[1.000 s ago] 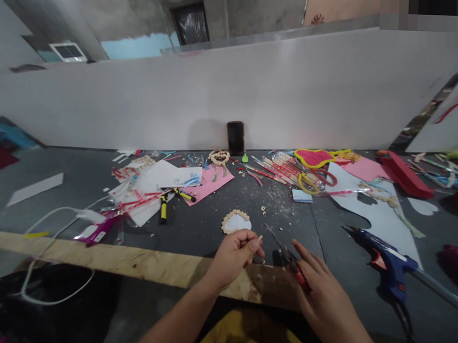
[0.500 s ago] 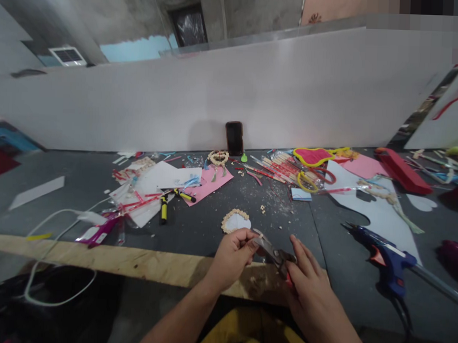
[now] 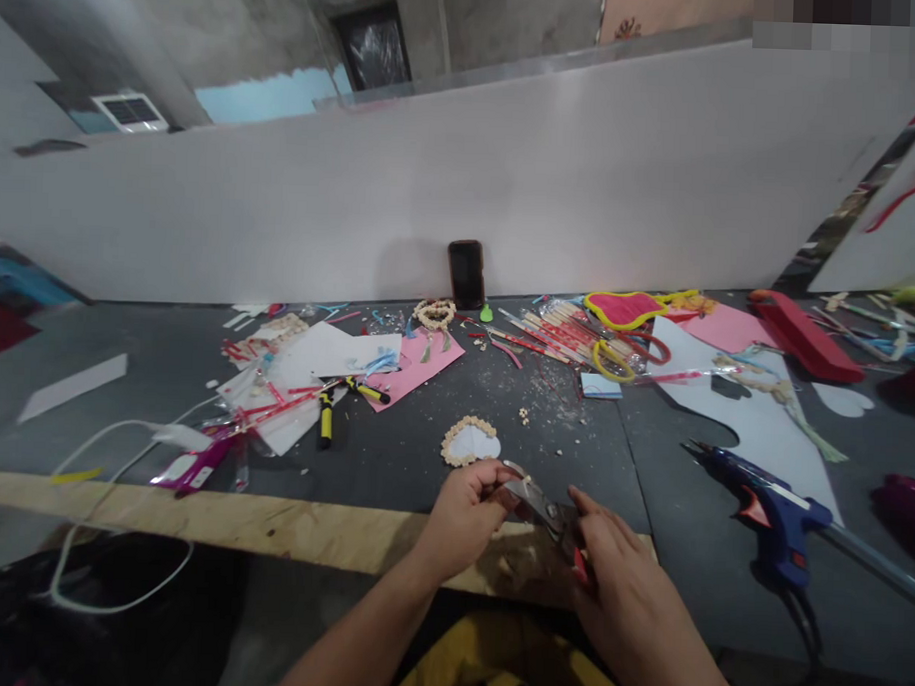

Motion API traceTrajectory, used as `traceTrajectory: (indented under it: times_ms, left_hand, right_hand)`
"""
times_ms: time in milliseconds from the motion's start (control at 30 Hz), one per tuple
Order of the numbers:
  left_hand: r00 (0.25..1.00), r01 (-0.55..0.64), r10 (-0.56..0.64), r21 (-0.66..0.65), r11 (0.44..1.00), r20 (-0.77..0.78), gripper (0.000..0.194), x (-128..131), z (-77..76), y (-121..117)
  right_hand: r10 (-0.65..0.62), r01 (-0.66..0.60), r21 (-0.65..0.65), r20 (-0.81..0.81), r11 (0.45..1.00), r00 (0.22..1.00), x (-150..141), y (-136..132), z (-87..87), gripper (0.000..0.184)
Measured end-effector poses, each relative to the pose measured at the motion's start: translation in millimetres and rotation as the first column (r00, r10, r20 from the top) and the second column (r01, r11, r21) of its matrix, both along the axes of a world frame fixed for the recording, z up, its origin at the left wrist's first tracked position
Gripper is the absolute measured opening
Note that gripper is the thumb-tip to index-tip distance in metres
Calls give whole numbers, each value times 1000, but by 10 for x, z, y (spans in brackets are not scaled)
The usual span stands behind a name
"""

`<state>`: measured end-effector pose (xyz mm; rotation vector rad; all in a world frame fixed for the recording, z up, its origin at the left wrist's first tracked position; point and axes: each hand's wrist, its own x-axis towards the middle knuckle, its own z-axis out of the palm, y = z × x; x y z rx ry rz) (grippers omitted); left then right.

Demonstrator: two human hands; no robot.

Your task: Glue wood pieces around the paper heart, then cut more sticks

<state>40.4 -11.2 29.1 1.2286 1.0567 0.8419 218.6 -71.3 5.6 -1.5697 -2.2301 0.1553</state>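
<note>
Now right hand (image 3: 625,579) grips red-handled cutters (image 3: 548,510), fingers wrapped round; blades, clear of left hand (image 3: 463,511) earlier, have reached its fingertips, pinching small pale piece (image 3: 527,480). Piece seems within blades' reach. Just beyond, bead-edged white cutout (image 3: 475,444) on counter (image 3: 393,466).

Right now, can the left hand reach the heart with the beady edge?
Probably yes: the left hand is right beside the beaded heart, nothing between, though its fingers are busy at the red-handled tool.
</note>
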Motion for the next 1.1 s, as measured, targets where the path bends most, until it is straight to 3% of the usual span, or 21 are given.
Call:
traceTrajectory:
  times_ms: [167,367,667,833,967,1100]
  left_hand:
    - [999,26,-25,76,997,-22,10,1,20,-6]
    - [997,9,0,120,993,-73,11,19,63,-43]
    - [999,-24,29,131,991,-39,11,43,19,-75]
    - [989,-108,121,142,984,-86,11,61,-27,-66]
    - [999,-3,6,-71,998,43,4,46,12,-32]
    - [974,167,-110,-296,941,198,19,-6,60,13]
  right_hand:
    - [-38,37,-32,-17,999,999,-4,9,30,59]
    - [-23,27,-152,26,988,999,-35,40,93,53]
    - [-35,38,-184,18,982,999,-10,73,88,47]
    - [-59,66,-167,52,984,997,-23,57,71,51]
    - [-42,54,-164,73,985,996,-20,35,82,54]
    - [-14,28,-191,74,981,997,-7,14,92,55]
